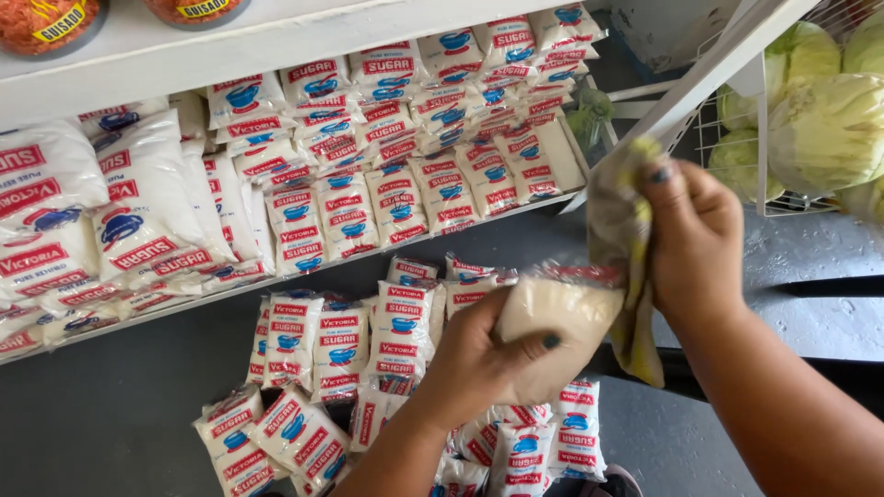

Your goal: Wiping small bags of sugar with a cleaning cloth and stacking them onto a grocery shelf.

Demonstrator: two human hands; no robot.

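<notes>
White shelf (276,41): rows of small sugar packets (387,175) beside larger sugar bags (83,212). Wire basket (727,129), upper right, holds pale green cabbages (820,120). Floor (110,396): loose heap of sugar packets (341,350). Left hand (479,364), fingers wrapped around a clear packet of brownish sugar (562,317), held above the heap. Right hand (695,239), fingers pinching a yellowish cloth (622,221) against the packet's top.

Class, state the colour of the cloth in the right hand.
Yellowish-grey cloth, head view.
</notes>
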